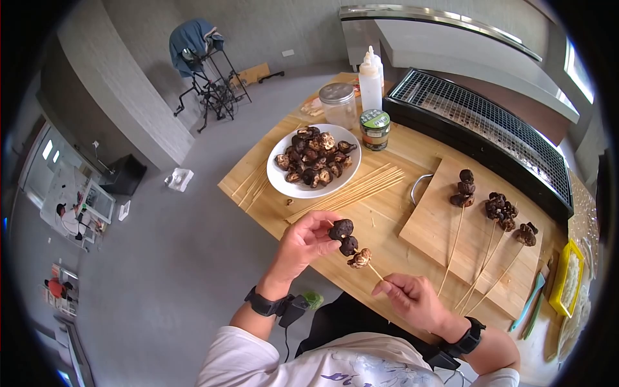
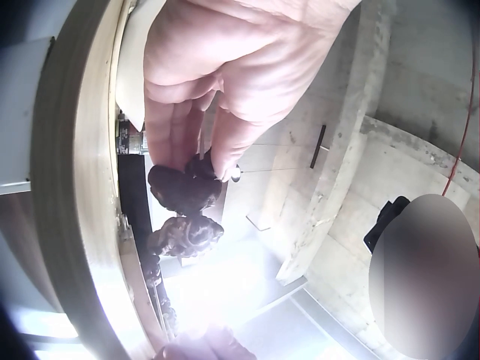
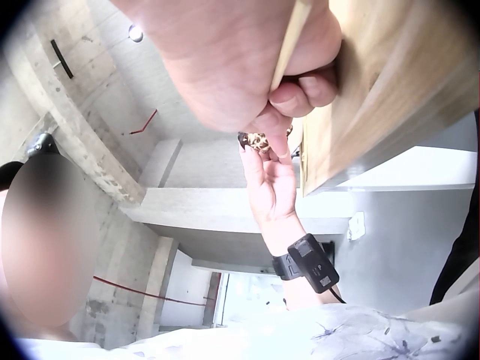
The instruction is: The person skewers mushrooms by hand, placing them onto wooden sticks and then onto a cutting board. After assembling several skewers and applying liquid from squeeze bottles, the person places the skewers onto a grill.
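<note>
Bamboo skewer (image 1: 376, 273) slants from the right hand (image 1: 416, 302), pinching it at five o'clock, toward eleven, where the left hand (image 1: 299, 247) grips the end mushroom (image 1: 342, 228).

Dark brown with mottled cream on the mushrooms (image 1: 314, 155). Plain white on the plate (image 1: 275, 178), yellow on the tray (image 1: 559, 282).

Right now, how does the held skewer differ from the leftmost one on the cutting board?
The held skewer is raised between left hand and right hand; the board skewer lies on the cutting board. The held skewer's mushroom nearest the right hand is pale and cracked; the board skewer's are mostly dark. Both carry mushrooms toward one end.
</note>
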### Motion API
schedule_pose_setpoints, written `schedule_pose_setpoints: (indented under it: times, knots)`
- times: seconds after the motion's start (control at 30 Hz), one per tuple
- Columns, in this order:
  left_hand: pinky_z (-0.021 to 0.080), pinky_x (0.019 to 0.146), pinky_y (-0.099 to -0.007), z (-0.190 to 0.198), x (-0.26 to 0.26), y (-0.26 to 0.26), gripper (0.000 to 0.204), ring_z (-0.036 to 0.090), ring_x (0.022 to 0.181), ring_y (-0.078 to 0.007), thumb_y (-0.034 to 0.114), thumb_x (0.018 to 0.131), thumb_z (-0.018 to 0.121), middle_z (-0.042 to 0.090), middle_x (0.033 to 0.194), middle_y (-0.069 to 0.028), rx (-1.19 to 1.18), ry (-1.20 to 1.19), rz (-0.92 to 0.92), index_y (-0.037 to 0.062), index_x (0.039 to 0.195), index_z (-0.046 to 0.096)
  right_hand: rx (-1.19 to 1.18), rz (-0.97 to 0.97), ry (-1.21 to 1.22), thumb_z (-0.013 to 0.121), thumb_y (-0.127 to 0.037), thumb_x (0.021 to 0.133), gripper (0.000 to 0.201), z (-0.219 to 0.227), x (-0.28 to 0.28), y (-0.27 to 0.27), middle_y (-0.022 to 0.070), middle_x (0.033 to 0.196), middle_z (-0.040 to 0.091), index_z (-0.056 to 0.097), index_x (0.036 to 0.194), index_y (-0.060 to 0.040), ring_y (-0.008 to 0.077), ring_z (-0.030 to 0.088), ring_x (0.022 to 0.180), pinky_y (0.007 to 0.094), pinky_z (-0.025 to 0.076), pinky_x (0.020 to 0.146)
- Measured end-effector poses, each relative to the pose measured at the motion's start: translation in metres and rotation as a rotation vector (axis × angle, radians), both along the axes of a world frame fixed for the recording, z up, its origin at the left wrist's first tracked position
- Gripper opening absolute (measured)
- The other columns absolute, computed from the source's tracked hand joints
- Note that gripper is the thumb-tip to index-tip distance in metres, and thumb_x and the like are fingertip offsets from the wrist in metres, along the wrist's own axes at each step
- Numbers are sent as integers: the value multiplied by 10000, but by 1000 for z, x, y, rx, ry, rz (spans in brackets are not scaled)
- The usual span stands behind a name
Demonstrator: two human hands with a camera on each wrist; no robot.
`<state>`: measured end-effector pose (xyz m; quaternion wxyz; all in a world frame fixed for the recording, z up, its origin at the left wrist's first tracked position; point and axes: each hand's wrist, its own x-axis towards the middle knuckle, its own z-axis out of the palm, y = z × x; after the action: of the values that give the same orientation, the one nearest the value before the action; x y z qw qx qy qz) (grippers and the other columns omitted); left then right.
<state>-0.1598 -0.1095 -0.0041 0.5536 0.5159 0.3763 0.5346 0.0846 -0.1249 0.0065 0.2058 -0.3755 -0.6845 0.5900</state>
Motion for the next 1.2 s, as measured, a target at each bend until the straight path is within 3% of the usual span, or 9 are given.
schedule_pose_setpoints:
  times: [0.87, 1.2]
  knots:
    - [437, 840, -246, -1, 21, 1, 339, 537, 925, -104, -42, 791, 565, 559, 1031, -60, 172, 263, 216, -11, 1118, 484, -110, -42, 90, 450, -153, 925, 195, -5, 0, 0, -5, 509, 331, 601, 872, -40, 68, 319, 473, 242, 303, 439]
    - [456, 785, -242, 2, 19, 7, 322, 569, 857, -100, 34, 806, 604, 588, 982, -49, 223, 432, 244, 3, 1113, 510, -127, -51, 133, 443, -172, 932, 216, -9, 1, 1, -30, 520, 333, 599, 874, -35, 53, 304, 479, 231, 288, 438]
